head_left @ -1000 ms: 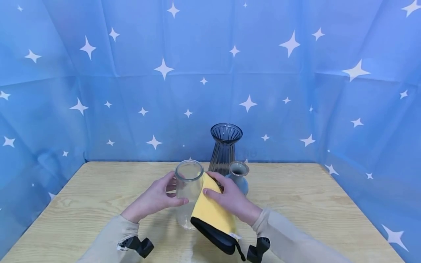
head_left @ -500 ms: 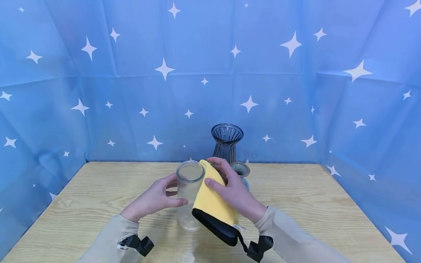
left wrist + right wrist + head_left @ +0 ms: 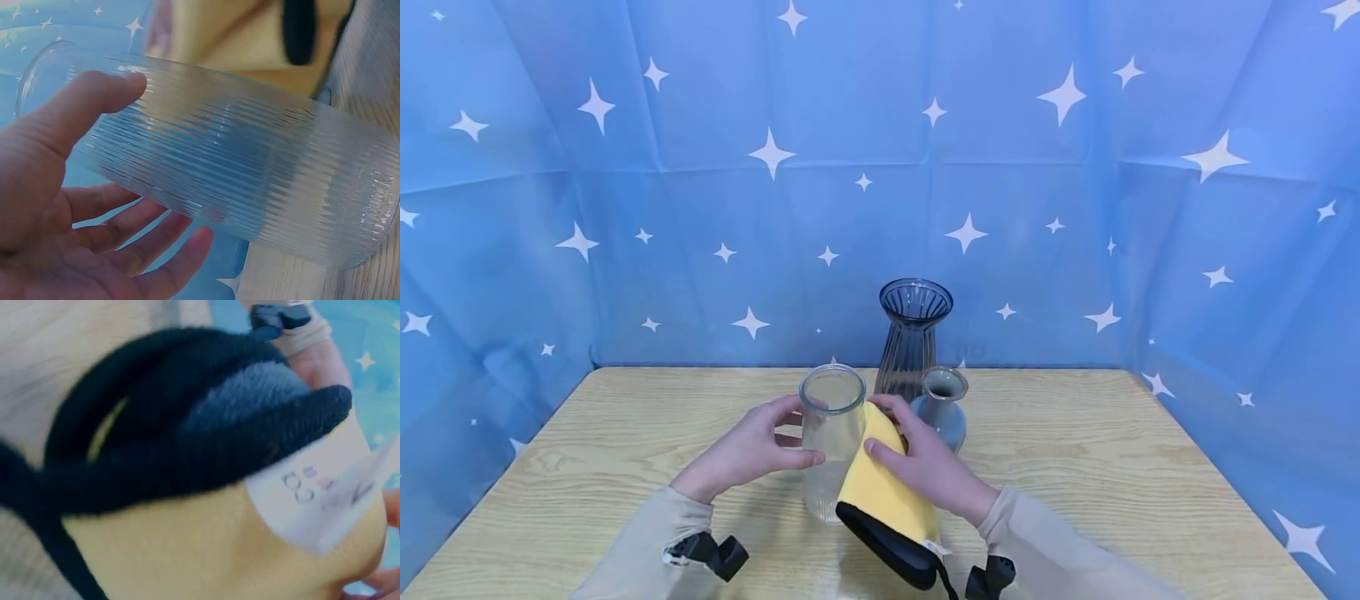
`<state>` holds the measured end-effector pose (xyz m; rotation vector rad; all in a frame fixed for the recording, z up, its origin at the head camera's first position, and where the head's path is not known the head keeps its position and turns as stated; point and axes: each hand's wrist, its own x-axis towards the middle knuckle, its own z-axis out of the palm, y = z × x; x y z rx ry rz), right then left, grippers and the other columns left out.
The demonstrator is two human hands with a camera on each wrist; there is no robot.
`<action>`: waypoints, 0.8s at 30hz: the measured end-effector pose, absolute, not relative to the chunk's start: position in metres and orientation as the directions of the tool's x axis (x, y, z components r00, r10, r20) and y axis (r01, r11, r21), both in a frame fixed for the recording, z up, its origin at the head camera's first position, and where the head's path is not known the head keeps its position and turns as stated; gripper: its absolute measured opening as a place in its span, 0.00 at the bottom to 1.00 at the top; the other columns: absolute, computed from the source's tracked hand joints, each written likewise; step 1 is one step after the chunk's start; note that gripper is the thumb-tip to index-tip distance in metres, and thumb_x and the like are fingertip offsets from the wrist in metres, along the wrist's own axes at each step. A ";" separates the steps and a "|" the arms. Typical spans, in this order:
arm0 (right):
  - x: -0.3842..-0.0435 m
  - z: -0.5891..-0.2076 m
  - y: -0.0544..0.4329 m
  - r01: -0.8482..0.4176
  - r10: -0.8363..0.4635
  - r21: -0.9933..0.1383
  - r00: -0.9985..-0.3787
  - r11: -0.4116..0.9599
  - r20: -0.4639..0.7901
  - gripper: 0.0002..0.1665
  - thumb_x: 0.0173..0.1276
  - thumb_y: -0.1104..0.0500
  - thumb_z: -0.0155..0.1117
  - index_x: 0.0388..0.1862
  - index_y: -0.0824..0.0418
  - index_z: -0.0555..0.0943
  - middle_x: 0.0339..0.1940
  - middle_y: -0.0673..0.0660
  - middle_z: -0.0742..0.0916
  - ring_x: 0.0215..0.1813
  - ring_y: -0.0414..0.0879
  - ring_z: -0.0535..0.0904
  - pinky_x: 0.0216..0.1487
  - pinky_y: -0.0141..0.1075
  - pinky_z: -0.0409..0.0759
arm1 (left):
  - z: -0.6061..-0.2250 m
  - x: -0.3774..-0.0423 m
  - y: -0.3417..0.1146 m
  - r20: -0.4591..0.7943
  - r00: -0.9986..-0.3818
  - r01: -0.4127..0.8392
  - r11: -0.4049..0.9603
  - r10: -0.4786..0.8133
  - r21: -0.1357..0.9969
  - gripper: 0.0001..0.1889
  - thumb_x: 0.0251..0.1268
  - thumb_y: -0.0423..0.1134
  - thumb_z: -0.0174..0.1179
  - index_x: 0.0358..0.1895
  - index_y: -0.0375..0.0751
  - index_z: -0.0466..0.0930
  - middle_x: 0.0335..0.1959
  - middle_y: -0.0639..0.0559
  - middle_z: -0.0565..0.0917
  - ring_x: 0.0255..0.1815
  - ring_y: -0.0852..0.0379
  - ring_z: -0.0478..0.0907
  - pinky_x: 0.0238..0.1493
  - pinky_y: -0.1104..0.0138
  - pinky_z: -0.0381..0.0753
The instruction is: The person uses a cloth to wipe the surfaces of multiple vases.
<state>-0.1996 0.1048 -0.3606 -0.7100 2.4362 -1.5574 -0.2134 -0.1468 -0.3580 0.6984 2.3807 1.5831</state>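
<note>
A clear ribbed glass vase (image 3: 831, 479) stands upright on the table in the head view. My left hand (image 3: 748, 454) holds its left side, with the thumb at the front and the fingers reaching round behind. In the left wrist view the thumb presses the ribbed vase (image 3: 250, 162), and several fingers curve along its other side. My right hand (image 3: 928, 467) grips a folded yellow cloth (image 3: 880, 487) with black edging against the vase's right side. Up close in the right wrist view, the cloth (image 3: 187, 544) shows a white label, a black loop and grey lining.
A tall smoky-grey fluted vase (image 3: 910, 350) stands behind my right hand. Beside it is a small blue vase (image 3: 946, 417) with a narrow neck, partly covered by that hand. The wooden table (image 3: 1075, 467) ends at a blue star-patterned curtain (image 3: 850, 208).
My right hand slides the cloth up along the vase's side, then back down, uncovering the small blue vase again. My left hand keeps its hold, and the glass vase stays in place.
</note>
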 end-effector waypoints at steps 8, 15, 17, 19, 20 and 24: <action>-0.199 -0.375 0.104 -0.306 -0.495 -0.783 -0.869 0.542 -0.003 0.29 0.73 0.53 0.57 0.68 0.63 0.66 0.56 0.61 0.78 0.54 0.55 0.76 0.52 0.51 0.75 | -0.360 -0.213 -0.148 0.106 -0.871 0.276 0.300 0.481 0.913 0.25 0.56 0.38 0.71 0.56 0.36 0.74 0.52 0.44 0.76 0.59 0.40 0.72 0.55 0.54 0.78; -0.200 -0.381 0.102 -0.246 -0.529 -0.771 -0.838 0.588 -0.136 0.25 0.71 0.56 0.57 0.61 0.67 0.67 0.41 0.59 0.81 0.42 0.51 0.78 0.42 0.44 0.77 | -0.362 -0.213 -0.149 0.100 -0.867 0.275 0.300 0.488 0.914 0.23 0.57 0.37 0.71 0.54 0.35 0.75 0.51 0.44 0.76 0.60 0.38 0.72 0.55 0.55 0.79; -0.200 -0.385 0.101 -0.209 -0.521 -0.771 -0.835 0.601 -0.179 0.22 0.71 0.57 0.58 0.57 0.66 0.67 0.33 0.55 0.79 0.34 0.47 0.75 0.34 0.39 0.76 | -0.362 -0.213 -0.149 0.096 -0.867 0.271 0.300 0.489 0.915 0.23 0.57 0.38 0.71 0.54 0.36 0.75 0.51 0.44 0.76 0.60 0.38 0.72 0.54 0.55 0.79; -0.201 -0.388 0.100 -0.188 -0.506 -0.761 -0.838 0.621 -0.205 0.20 0.70 0.57 0.58 0.54 0.65 0.68 0.29 0.54 0.78 0.31 0.45 0.75 0.33 0.38 0.75 | -0.362 -0.214 -0.150 0.095 -0.866 0.269 0.297 0.491 0.916 0.23 0.57 0.37 0.71 0.55 0.35 0.75 0.51 0.44 0.76 0.60 0.38 0.72 0.54 0.55 0.79; -0.201 -0.389 0.100 -0.180 -0.498 -0.755 -0.840 0.631 -0.216 0.20 0.69 0.56 0.59 0.54 0.65 0.68 0.29 0.54 0.78 0.32 0.45 0.75 0.33 0.38 0.76 | -0.363 -0.214 -0.150 0.098 -0.864 0.270 0.292 0.493 0.917 0.23 0.57 0.37 0.70 0.55 0.35 0.75 0.52 0.44 0.76 0.61 0.38 0.71 0.55 0.55 0.78; -0.202 -0.390 0.098 -0.155 -0.482 -0.742 -0.841 0.652 -0.247 0.22 0.68 0.56 0.59 0.55 0.66 0.69 0.31 0.54 0.79 0.35 0.46 0.76 0.38 0.41 0.78 | -0.363 -0.213 -0.149 0.114 -0.862 0.283 0.282 0.494 0.917 0.24 0.57 0.36 0.70 0.55 0.35 0.73 0.52 0.44 0.76 0.61 0.39 0.71 0.57 0.54 0.77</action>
